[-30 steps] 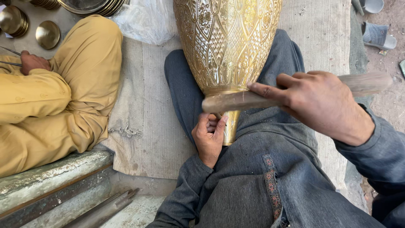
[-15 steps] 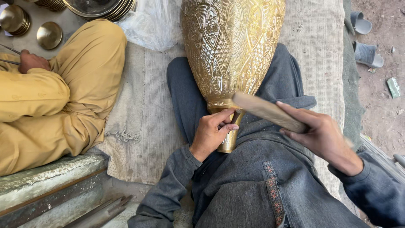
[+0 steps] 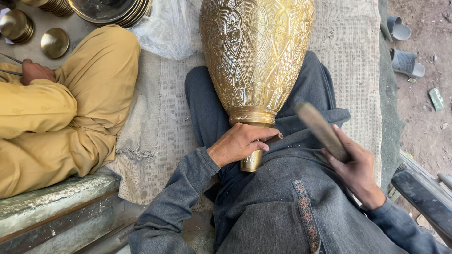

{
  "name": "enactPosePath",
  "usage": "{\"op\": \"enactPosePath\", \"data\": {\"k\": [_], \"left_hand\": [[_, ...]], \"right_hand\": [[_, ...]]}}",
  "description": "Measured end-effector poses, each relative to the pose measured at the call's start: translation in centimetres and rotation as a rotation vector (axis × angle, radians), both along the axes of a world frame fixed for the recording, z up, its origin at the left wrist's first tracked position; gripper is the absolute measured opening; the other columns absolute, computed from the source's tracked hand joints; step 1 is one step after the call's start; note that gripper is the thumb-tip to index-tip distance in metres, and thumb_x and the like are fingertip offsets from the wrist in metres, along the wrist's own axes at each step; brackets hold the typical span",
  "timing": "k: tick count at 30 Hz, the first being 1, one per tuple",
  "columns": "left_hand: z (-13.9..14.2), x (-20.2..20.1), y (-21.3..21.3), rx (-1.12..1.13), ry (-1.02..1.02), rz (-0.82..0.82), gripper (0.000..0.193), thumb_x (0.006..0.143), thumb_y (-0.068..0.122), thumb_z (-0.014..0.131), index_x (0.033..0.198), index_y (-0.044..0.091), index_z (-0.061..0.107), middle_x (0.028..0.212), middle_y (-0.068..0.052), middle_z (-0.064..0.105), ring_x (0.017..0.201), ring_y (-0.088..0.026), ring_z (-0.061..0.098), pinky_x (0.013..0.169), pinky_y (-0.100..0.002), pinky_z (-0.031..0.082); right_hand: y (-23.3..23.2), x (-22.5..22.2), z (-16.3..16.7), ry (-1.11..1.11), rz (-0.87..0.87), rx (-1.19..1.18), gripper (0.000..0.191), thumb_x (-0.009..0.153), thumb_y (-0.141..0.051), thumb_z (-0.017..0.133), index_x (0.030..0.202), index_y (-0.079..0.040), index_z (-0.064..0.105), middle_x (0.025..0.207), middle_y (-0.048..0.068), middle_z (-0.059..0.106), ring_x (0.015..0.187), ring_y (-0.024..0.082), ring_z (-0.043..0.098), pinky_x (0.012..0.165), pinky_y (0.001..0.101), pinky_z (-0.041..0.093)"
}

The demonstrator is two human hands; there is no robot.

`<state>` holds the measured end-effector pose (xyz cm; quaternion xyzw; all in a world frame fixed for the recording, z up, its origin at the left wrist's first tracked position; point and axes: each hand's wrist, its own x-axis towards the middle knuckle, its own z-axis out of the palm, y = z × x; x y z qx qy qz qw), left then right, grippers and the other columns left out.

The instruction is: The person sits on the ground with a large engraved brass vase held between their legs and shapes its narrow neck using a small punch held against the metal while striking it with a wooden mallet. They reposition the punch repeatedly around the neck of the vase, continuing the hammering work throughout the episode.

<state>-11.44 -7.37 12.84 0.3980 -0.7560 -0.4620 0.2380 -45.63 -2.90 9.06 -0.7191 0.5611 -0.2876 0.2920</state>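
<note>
Across the lap of the seated person: one embossed brass vase (image 3: 256, 56), long axis running away from the body, narrow neck end toward the wearer, wide body pointing away. Left hand (image 3: 242, 141) curled over the neck, pinching a thin metal punch (image 3: 272, 138) against it. Right hand (image 3: 355, 169) closed around a wooden mallet (image 3: 321, 129), head raised and blurred. Since the earlier frame, the mallet has swung back off the neck. Alongside, left: co-worker's hand (image 3: 35, 71), stacked brass bowls (image 3: 16, 26).

Co-worker in yellow (image 3: 56, 117) sitting beside me; brass bowls (image 3: 33, 33), plastic bag (image 3: 165, 33), sandals (image 3: 402, 47) lying around.
</note>
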Motion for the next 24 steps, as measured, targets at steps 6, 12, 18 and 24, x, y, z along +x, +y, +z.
{"op": "enactPosePath", "data": {"k": [6, 12, 18, 24], "left_hand": [[-0.2, 0.0, -0.1, -0.027, 0.034, -0.019, 0.045, 0.089, 0.022, 0.075, 0.132, 0.013, 0.067, 0.123, -0.010, 0.075, 0.111, -0.025, 0.075, 0.099, -0.036, 0.059], [-0.1, -0.2, 0.3, -0.049, 0.039, 0.024, 0.045, 0.088, 0.019, 0.077, 0.130, 0.010, 0.068, 0.123, -0.011, 0.075, 0.110, -0.026, 0.074, 0.100, -0.037, 0.058], [0.2, -0.3, 2.0, -0.035, 0.083, 0.240, 0.047, 0.087, 0.017, 0.078, 0.132, 0.009, 0.066, 0.112, -0.010, 0.077, 0.100, -0.024, 0.077, 0.089, -0.033, 0.061], [-1.2, -1.0, 3.5, -0.030, 0.082, 0.491, 0.047, 0.088, 0.016, 0.079, 0.132, 0.008, 0.066, 0.095, -0.010, 0.077, 0.082, -0.020, 0.078, 0.071, -0.031, 0.064]], "right_hand": [[0.1, 0.1, 0.5, 0.079, 0.125, -0.002, 0.083, 0.072, -0.002, 0.080, 0.150, -0.011, 0.052, 0.127, 0.018, 0.072, 0.107, 0.025, 0.072, 0.091, 0.0344, 0.061], [-1.1, 0.6, 1.5, -0.347, 0.058, 0.110, 0.074, 0.084, -0.006, 0.073, 0.153, -0.009, 0.047, 0.140, 0.016, 0.064, 0.114, 0.022, 0.071, 0.099, 0.0329, 0.061], [-2.9, 2.4, 4.9, -0.307, 0.041, 0.061, 0.066, 0.086, -0.009, 0.079, 0.148, -0.010, 0.057, 0.138, 0.012, 0.067, 0.118, 0.019, 0.069, 0.101, 0.0336, 0.060], [-4.7, 4.5, 8.7, -0.165, 0.158, -0.002, 0.071, 0.084, -0.020, 0.083, 0.150, -0.020, 0.056, 0.121, 0.008, 0.073, 0.102, 0.019, 0.070, 0.089, 0.0341, 0.059]]}}
